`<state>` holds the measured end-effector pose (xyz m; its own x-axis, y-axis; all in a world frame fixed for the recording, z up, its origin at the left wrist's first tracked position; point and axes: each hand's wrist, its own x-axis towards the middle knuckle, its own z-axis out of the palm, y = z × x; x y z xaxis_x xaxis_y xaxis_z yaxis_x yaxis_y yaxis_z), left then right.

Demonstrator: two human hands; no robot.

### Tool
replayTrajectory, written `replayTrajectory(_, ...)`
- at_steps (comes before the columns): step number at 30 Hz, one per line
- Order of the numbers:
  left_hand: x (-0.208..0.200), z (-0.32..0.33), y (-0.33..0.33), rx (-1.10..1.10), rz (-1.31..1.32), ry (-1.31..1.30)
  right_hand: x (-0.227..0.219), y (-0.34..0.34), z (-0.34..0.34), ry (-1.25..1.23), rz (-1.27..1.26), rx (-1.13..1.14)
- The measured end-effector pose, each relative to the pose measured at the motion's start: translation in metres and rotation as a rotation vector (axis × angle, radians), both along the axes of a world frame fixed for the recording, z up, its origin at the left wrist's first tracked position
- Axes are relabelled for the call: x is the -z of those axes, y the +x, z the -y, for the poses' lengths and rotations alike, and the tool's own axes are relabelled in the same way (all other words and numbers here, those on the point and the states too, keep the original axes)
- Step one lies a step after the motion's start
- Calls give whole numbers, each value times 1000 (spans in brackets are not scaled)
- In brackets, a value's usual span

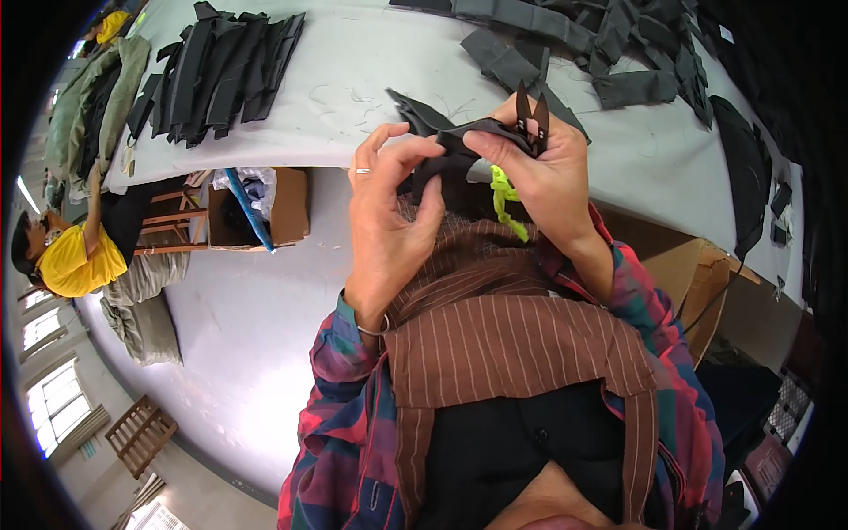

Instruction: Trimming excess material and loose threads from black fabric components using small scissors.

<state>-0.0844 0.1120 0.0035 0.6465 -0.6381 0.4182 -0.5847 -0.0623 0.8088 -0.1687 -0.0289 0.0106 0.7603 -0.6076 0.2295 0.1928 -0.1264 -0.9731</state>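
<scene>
A grey table carries 2 lots of dark fabric pieces, a stack at left and a heap at right. Before its edge, both hands hold 1 black strip: left hand fingers pinched on it, right hand clamped around it and black snips.

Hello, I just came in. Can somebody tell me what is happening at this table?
A person holds a small piece of black fabric up with both hands. The left hand pinches its lower edge; the right hand grips the fabric together with small black thread snips and a bright green cord. On the grey table lie stacks of dark fabric pieces. Another person in a yellow shirt works at the far left.
</scene>
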Motion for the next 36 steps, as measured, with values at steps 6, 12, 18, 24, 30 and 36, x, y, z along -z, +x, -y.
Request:
replayTrajectory(6, 13, 1, -1, 76, -83, 66, 11, -1, -2, 52, -30, 50)
replayTrajectory(12, 15, -11, 1, 198, -193, 134, 15, 1, 0, -68, -20, 105)
replayTrajectory(18, 29, -24, -3, 255, -198, 39, 17, 2, 2, -204, 11, 114)
replayTrajectory(24, 27, -32, -5, 248, -165, -54, 22, 4, 0, -269, 22, 144)
replayTrajectory(30, 26, -22, -9, 96, -264, 39, 27, -1, -10, -202, -35, 145)
replayTrajectory(36, 30, -4, 0, -132, -357, 109, 35, -10, -21, -97, -111, 75)
